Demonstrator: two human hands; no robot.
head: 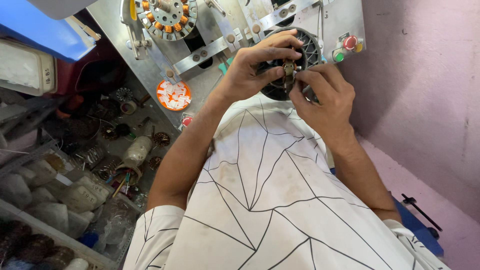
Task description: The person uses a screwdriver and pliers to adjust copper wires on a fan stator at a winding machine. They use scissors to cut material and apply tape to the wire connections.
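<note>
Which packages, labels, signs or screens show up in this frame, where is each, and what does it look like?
Plastic bags: lower left shelf, cloudy and lumpy, some with a small handwritten tag.
White box: far left, pale, rectangular, writing on its end.
Orange dish: on the grey machine panel, round, filled with small white slips.
Small label: upper right on the panel, above the red button.
No screens visible.

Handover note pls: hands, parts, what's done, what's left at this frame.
Left hand: grips the black ribbed round housing from the front, thumb under the small brass part at its centre.
Right hand: fingertips pinch at that brass part.
Wound copper stator sits on the metal machine panel, upper left.
Done: housing in hand, off the bench.
Left: centre work unfinished; hands are on it.
</note>
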